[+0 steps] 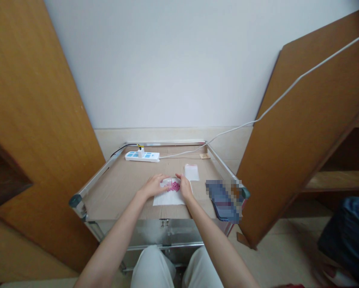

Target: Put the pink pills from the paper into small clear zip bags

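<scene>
Cardboard-topped surface (104, 200), metal rails along left, back and right edges. Black cable (121, 149) crosses the left rail near the back left corner; far end out of sight. White power strip (151, 157) near the back edge, left half, blue panels on top; any print too small to read. White plug (141, 153) seated in it, yellow bit above, unreadable.

Left hand (155, 185) near the middle of the front edge, fingers bent at the left side of the pink beads (175, 186); can't tell if it's gripping anything. White sheet (169, 199) under the beads, close to the front edge, partly covered by both hands; can't tell if beads sit on it or inside clear film. Right hand (185, 188) curved along the beads' right side, fingertips partly hidden, grip can't be told.

White packet (191, 173) just beyond the right hand; contents unclear. Small tan card (205, 156) near the back right corner, dark marks illegible. Dark blue item (224, 204) at the front right corner, pixelated, identity and any label lost. White cord (275, 103) runs from the strip over the back right corner, cut off by the frame. Far right, blurred person in blue (345, 236), mostly cropped.
</scene>
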Demonstrator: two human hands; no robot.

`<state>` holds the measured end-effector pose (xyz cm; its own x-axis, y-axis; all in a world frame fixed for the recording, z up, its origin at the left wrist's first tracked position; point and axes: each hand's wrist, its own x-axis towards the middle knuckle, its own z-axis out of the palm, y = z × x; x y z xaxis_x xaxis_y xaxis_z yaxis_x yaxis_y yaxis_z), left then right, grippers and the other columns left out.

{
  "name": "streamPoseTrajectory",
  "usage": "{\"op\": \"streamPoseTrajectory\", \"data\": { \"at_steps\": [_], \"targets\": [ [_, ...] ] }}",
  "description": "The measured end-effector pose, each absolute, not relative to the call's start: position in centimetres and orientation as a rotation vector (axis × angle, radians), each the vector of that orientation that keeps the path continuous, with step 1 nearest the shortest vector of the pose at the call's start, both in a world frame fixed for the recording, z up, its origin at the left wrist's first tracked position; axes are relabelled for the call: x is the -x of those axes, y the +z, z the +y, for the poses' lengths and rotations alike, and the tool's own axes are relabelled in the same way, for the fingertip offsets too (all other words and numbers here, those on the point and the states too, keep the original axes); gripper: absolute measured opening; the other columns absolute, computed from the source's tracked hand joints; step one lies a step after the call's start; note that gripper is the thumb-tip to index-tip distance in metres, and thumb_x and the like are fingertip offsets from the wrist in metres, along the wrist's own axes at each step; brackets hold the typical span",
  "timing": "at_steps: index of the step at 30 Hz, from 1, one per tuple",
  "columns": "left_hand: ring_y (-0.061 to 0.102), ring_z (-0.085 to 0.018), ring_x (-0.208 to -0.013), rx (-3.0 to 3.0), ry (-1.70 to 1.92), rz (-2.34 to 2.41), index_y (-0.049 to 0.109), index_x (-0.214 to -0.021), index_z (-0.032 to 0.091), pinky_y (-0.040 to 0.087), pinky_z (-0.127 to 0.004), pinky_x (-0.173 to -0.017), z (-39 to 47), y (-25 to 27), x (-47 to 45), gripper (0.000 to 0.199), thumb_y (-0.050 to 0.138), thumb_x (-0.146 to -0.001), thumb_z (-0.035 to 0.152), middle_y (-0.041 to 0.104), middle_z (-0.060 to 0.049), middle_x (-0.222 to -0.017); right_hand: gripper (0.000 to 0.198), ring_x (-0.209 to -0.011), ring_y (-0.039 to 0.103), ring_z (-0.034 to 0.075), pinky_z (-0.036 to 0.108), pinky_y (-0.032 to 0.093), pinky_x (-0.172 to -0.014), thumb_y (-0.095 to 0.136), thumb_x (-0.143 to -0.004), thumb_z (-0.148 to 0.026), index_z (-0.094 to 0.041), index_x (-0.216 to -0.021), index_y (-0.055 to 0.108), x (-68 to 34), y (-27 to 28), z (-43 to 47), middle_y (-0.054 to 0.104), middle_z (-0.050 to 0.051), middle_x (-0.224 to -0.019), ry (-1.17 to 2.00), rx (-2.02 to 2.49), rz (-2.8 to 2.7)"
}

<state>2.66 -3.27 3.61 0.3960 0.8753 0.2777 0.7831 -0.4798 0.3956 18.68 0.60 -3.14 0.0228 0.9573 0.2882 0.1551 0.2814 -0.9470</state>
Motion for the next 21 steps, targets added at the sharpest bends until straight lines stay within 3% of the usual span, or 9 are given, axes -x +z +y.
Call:
{"op": "streamPoseTrajectory", "data": {
  "at_steps": [10,16,21],
  "targets": [
    [0.053,-0.021,-0.089,-2.468,0.516,1.365,0.056,-0.100,0.025,0.037,-0.029,-0.077,-2.3,4.7,-3.3,0.048,0.058,-0.057,0.047,0.061,-0.003,-0.093,0.046,-0.086,0.053,0.015,0.027,0.036,-0.076,0.015,-0.085,-0.030,-0.016,-0.099,0.057,-18.7,-3.0,0.3,0.061,0.008,-0.092,0.768,1.143,-1.825],
    [0.053,-0.022,-0.091,-2.413,0.474,1.370,0.058,-0.097,0.025,0.038,-0.028,-0.078,-1.8,5.2,-3.8,0.046,0.059,-0.056,0.045,0.061,-0.002,-0.095,0.046,-0.068,0.054,0.015,0.024,0.036,-0.063,0.018,-0.085,-0.027,-0.014,-0.080,0.061,-18.7,-3.1,0.3,0.063,0.007,-0.071,0.672,1.189,-1.892],
    [0.053,-0.023,-0.089,-2.465,0.403,1.440,0.058,-0.097,0.025,0.038,-0.029,-0.076,-1.7,5.2,-3.8,0.048,0.060,-0.054,0.046,0.062,-0.004,-0.094,0.043,-0.070,0.053,0.014,0.022,0.035,-0.062,0.019,-0.085,-0.025,-0.015,-0.078,0.060,-18.7,-2.6,0.0,0.062,0.006,-0.074,0.687,1.216,-1.883]
  ]
}}
